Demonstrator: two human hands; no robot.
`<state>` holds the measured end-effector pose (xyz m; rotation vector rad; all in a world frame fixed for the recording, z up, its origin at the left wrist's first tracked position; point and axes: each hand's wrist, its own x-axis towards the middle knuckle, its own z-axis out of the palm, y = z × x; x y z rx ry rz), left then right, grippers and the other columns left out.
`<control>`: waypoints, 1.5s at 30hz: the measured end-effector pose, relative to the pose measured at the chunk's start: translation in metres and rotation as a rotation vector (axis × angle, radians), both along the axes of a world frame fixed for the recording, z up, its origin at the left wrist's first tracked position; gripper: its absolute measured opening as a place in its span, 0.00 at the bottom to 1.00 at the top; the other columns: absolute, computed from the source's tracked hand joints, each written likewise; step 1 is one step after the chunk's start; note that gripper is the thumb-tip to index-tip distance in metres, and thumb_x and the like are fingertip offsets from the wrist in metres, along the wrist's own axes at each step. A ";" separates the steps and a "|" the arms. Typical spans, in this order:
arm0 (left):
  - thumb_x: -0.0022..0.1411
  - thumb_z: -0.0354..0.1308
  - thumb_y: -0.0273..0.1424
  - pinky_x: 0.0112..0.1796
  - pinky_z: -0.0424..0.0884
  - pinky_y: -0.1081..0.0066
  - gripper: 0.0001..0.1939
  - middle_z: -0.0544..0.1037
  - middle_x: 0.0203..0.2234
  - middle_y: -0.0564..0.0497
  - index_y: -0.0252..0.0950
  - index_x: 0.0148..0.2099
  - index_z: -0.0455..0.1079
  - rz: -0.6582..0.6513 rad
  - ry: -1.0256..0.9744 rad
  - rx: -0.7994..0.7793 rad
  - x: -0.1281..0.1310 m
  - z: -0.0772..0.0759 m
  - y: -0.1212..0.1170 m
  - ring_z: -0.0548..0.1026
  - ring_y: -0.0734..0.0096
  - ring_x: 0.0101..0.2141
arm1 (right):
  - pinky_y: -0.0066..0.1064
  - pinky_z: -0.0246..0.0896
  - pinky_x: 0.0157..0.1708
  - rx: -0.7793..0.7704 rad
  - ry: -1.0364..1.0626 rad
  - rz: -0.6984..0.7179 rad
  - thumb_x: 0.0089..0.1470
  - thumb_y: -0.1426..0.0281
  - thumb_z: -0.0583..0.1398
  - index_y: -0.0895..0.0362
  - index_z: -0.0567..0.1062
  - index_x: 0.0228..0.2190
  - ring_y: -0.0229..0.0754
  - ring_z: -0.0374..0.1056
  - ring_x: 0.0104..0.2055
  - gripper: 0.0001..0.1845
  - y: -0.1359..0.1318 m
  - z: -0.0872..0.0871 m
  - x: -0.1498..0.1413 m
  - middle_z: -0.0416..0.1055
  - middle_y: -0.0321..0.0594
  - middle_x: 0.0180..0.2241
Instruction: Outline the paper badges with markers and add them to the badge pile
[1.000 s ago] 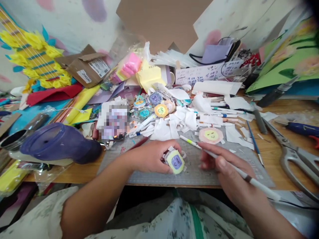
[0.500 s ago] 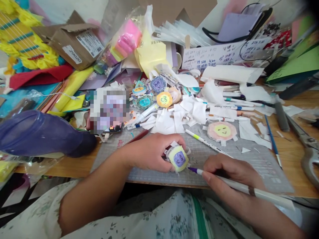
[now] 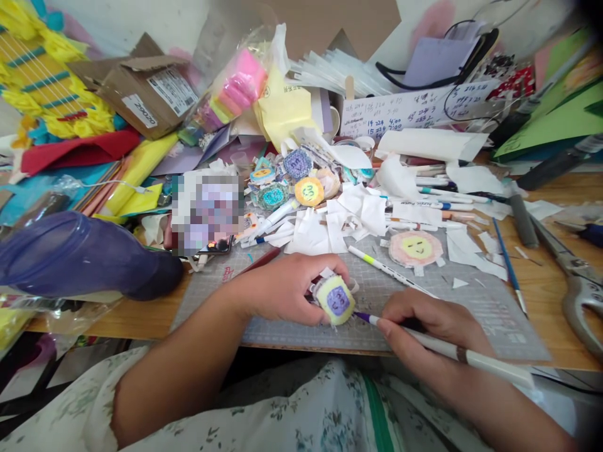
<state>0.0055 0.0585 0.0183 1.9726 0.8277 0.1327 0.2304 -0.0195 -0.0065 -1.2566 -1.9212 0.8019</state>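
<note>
My left hand [image 3: 282, 290] is closed round a small yellow paper piece [image 3: 333, 300] with a purple patch and a drawn face, holding it on the grey cutting mat [image 3: 475, 314]. My right hand [image 3: 426, 333] grips a white marker pen [image 3: 452, 353] whose purple tip touches the lower right edge of the yellow piece. A second white pen with a yellow band [image 3: 384, 267] lies on the mat just beyond my hands. A round pink and yellow smiley cutout [image 3: 415, 247] rests further back on the mat.
White paper scraps [image 3: 330, 226], more decorated round pieces [image 3: 308, 190], and several pens [image 3: 433, 198] crowd the desk behind the mat. Large scissors [image 3: 572, 276] lie at the right, a thin blue brush [image 3: 509, 263] beside the mat, a purple container [image 3: 80, 254] on the left, a cardboard box [image 3: 141, 88] behind.
My right hand turned the marker round and brought its purple tip down to the yellow piece. The view dipped a little closer. My left hand kept its hold.
</note>
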 end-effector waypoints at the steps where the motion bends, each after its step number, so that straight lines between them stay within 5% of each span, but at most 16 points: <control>1: 0.48 0.63 0.25 0.33 0.67 0.78 0.23 0.75 0.37 0.57 0.41 0.48 0.65 0.000 0.005 -0.003 0.000 -0.001 0.000 0.72 0.74 0.34 | 0.26 0.52 0.20 0.000 0.000 0.001 0.56 0.72 0.56 0.54 0.66 0.22 0.33 0.59 0.20 0.11 0.000 -0.001 0.000 0.63 0.29 0.19; 45: 0.48 0.63 0.27 0.34 0.66 0.76 0.22 0.75 0.37 0.56 0.40 0.47 0.65 -0.005 0.011 0.018 0.000 -0.002 0.000 0.73 0.72 0.35 | 0.27 0.53 0.20 -0.015 -0.015 0.027 0.57 0.70 0.56 0.55 0.67 0.21 0.34 0.60 0.20 0.13 0.000 0.003 -0.001 0.64 0.31 0.18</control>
